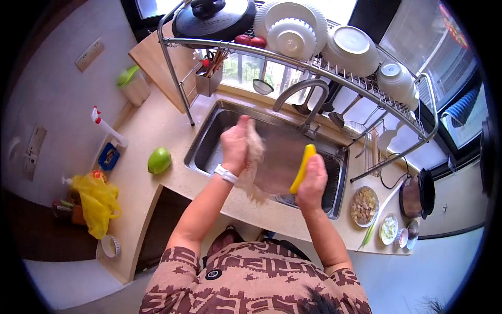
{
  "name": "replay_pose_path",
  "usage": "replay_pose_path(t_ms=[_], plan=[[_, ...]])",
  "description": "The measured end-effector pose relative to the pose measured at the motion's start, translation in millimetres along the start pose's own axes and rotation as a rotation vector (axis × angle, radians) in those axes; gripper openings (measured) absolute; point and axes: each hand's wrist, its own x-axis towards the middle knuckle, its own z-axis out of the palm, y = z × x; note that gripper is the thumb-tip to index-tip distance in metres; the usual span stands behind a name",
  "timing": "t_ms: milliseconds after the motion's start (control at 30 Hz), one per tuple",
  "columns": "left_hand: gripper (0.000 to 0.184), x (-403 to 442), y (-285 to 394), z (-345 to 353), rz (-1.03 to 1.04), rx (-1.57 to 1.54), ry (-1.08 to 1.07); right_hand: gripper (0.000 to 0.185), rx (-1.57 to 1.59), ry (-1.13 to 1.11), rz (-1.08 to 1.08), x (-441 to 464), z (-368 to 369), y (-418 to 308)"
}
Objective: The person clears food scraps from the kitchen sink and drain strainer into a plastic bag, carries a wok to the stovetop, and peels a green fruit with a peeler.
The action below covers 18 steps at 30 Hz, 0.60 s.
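Note:
Over the sink, my left hand (235,149) is closed on a pale, light-brown cloth (253,152), which hangs down blurred by motion. A white band circles that wrist. To the right, my right hand (312,180) grips a long, narrow yellow object (303,168); its exact kind cannot be made out. The two hands are apart. Beneath them lies the steel sink (204,131), with a curved metal faucet (300,86) at its back edge.
A dish rack (235,44) with plates, bowls and a lidded pan spans the sink. On the left counter are a green fruit (159,160), a spray bottle (110,128) and a yellow bag (97,201). At right stand a bowl of food (364,206) and a dark pot (417,193).

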Motion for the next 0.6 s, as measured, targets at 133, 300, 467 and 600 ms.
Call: replay_pose_path(t_ms=[133,300,467,600], plan=[[0.036,-27,10,10,-0.345,-0.701,-0.236,0.034,0.202,0.066,0.056,11,-6,-3],[0.019,-41,10,36,-0.146,-0.274,-0.375,0.034,0.012,-0.006,0.047,13,-7,8],[0.019,-55,10,33,-0.18,-0.234,-0.372,0.033,0.114,0.072,0.054,15,-4,7],[0.018,-63,1,29,-0.221,-0.226,-0.314,0.033,0.211,0.075,0.119,18,-7,15]])
